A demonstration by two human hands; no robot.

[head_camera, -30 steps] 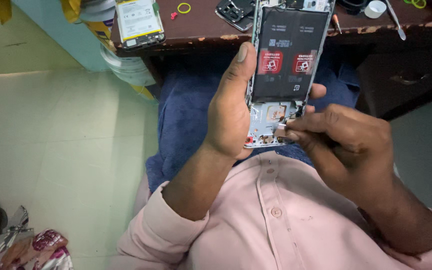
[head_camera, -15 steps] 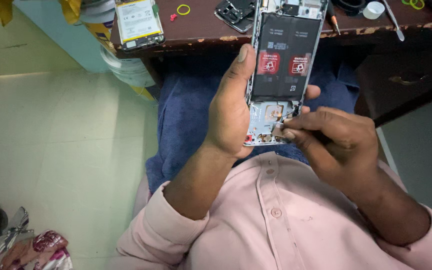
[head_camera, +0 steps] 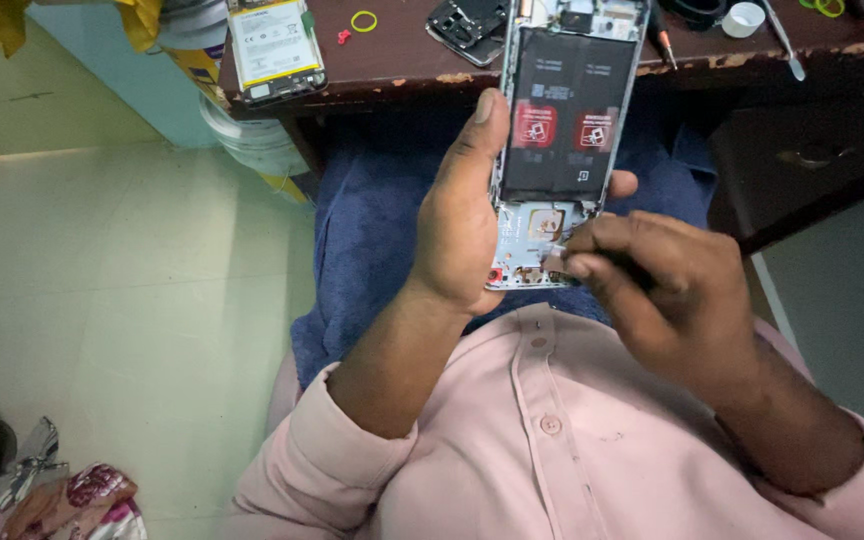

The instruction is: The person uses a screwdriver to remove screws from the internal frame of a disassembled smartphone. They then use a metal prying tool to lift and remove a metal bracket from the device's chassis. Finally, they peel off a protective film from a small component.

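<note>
Hands [head_camera: 462, 230] grip opened phone [head_camera: 567, 130] before cluttered desk [head_camera: 712, 50]

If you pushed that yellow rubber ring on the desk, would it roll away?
Probably not: the small yellow rubber ring lies flat on the dark brown wooden desk, so it would likely slide or snag. It looks thin, so probably light and floppy when picked up.

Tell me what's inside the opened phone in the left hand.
Inside the opened phone: a black battery with two red labels, and a circuit board below. The right hand covers the lower right corner.
</note>
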